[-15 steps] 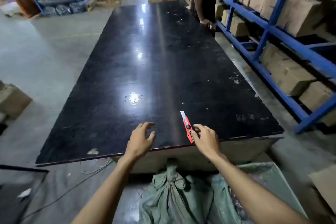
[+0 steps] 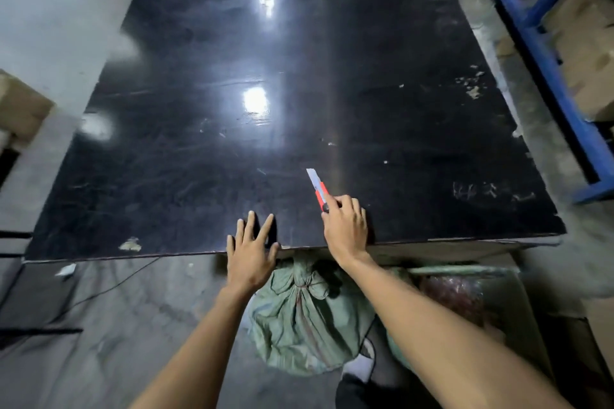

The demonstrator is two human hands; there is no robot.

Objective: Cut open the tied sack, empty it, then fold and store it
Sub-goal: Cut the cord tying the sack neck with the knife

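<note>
From the head camera, the person is standing at the near edge of a long black worktop [image 2: 299,93], and the job looks to be at its very start: the right hand [image 2: 345,226] is closing its fingers [image 2: 344,202] round the handle of a red utility knife [image 2: 318,188] lying near that edge, blade out and pointing away. The left hand [image 2: 251,251] is resting flat on the worktop rim, fingers spread and holding nothing. The green sack [image 2: 309,312] is sitting on the floor just below the edge, between the two forearms, its neck bunched and tied off with cord. The next move, I'd judge, calls for lifting the knife clear, bringing it down to that knot and steadying the neck with the free hand, keeping the blade away from it. Some pale scrawl on the worktop's right side is showing, but I cannot read it; no brand or label is legible anywhere.
</note>
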